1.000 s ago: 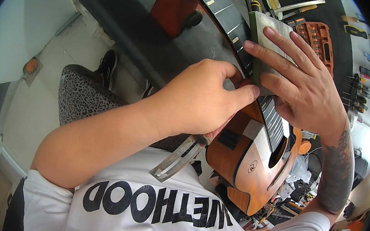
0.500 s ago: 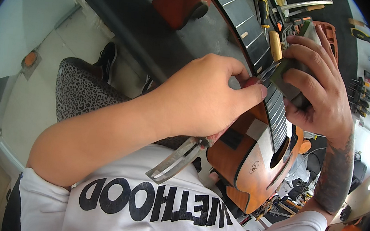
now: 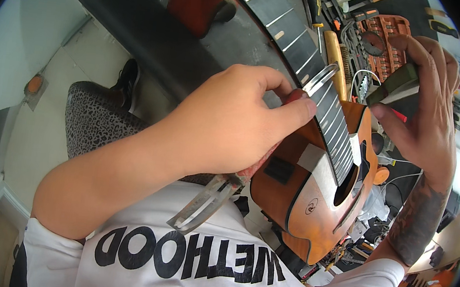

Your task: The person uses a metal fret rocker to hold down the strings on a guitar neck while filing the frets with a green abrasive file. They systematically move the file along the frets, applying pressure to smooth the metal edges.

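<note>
My left hand [image 3: 238, 122] is closed round the red handle of a slotted metal tool [image 3: 198, 204]. One slotted end reaches over the fretboard [image 3: 286, 37] of an acoustic guitar, by the frets; the other sticks out below my wrist, over my shirt. The guitar body [image 3: 312, 214] has pale tape on its top beside the fretboard end. Off to the right, apart from the strings' side of the neck, my right hand [image 3: 432, 109] grips a dark green block [image 3: 398, 82] between thumb and fingers, its index finger stretched out.
The neck lies across a black bench [image 3: 142, 16], with a red-brown block [image 3: 197, 3] near its far end. A wooden-handled brush [image 3: 336, 65], a black-and-yellow screwdriver [image 3: 314, 6] and an orange socket tray [image 3: 390, 28] lie beyond. Cables and a clear plastic bag [image 3: 372, 206] clutter the right.
My right hand has lifted the green block off the fretboard and moved it right, uncovering the tool's slotted end. My left hand has shifted slightly left in view, still holding the tool.
</note>
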`<move>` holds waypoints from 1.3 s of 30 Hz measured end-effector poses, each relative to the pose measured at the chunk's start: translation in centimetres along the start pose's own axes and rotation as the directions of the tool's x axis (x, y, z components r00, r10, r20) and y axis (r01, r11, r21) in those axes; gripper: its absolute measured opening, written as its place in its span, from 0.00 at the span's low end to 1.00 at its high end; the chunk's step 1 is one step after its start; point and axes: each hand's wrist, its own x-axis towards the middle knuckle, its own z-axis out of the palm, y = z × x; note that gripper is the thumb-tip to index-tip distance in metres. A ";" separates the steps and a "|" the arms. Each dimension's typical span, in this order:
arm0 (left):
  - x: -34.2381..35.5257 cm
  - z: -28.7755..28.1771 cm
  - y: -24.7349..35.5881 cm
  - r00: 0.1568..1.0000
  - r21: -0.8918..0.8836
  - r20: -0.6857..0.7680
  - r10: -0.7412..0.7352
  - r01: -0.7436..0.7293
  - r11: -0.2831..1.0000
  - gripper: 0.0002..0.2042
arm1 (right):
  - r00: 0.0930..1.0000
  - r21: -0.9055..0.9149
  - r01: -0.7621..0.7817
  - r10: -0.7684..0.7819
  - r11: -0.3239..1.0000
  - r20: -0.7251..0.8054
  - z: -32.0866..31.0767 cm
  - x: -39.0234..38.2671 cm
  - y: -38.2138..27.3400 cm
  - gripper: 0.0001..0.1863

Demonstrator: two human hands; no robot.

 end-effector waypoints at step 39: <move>-0.5 0.1 -0.8 0.987 0.042 -0.075 0.143 -0.140 0.989 0.17 | 0.993 0.263 0.112 -0.100 0.958 -0.059 2.2 3.0 -3.4 0.39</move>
